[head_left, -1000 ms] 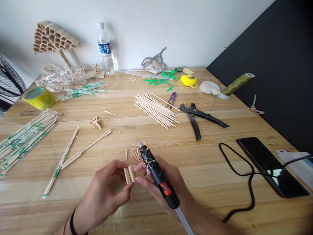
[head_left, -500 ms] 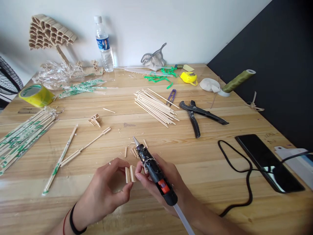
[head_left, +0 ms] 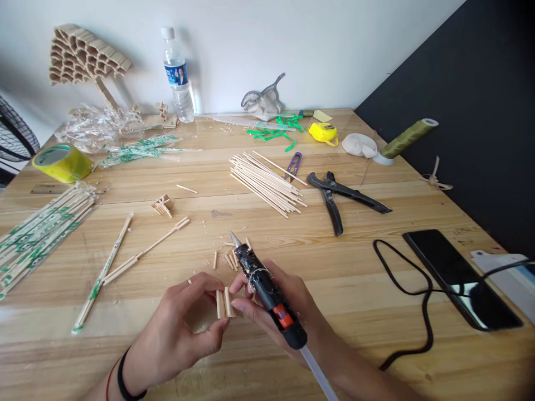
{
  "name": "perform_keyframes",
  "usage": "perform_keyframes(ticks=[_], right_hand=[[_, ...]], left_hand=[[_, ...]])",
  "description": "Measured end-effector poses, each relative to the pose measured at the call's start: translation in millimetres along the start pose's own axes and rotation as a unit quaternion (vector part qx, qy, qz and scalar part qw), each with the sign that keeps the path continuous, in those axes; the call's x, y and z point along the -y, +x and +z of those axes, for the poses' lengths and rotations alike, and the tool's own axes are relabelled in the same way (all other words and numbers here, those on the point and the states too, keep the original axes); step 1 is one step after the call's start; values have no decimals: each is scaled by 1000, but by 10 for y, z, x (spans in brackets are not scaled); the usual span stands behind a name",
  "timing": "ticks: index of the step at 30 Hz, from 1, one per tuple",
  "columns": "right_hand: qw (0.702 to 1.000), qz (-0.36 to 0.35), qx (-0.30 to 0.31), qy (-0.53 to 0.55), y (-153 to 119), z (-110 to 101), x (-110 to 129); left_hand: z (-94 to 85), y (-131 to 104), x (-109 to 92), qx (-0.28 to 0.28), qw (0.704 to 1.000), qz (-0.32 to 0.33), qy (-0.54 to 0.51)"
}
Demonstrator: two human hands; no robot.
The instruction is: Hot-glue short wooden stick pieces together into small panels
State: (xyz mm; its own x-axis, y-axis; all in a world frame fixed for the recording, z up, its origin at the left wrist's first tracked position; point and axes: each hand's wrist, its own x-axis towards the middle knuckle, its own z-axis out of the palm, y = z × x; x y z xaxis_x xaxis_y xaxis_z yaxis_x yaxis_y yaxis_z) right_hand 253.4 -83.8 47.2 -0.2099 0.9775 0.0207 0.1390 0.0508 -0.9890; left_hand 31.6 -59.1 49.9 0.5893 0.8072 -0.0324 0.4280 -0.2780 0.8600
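Clock positions are read from the block. A left hand pinches a small block of short wooden sticks over the desk, as a right hand grips a glue gun, its thumb and fingertip at the block's other side. The block appears partly built; its complete form cannot be told. Short cut pieces lie loose at 12 o'clock, long bare sticks at 1, wrapped sticks at 10. At 11 o'clock sit a small assembled lattice and, farther off, a larger honeycombed structure. Black cutters rest at 2 o'clock, a phone at 3. Behind the desk rises a white wall, with a dark panel at 2 o'clock and a fan at 10.
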Motion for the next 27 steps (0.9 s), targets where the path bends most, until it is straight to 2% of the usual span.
perform_keyframes(ticks=[5,12,17,23,27], right_hand=[[997,-34,-11,-71,-8,11,-2],[998,-28,28,-58,-50,38,-109],[997,-34,11,-61,-62,48,-116],[997,-21,-48,-62,-19,20,-72],[999,3,-30,-28,23,-11,21]], left_hand=[[7,-5,16,-12,1000,9,23],[27,11,46,-23,999,33,34],[47,12,31,-7,999,36,17],[14,11,-18,-13,999,41,12],[-18,3,-28,-10,999,26,-22]])
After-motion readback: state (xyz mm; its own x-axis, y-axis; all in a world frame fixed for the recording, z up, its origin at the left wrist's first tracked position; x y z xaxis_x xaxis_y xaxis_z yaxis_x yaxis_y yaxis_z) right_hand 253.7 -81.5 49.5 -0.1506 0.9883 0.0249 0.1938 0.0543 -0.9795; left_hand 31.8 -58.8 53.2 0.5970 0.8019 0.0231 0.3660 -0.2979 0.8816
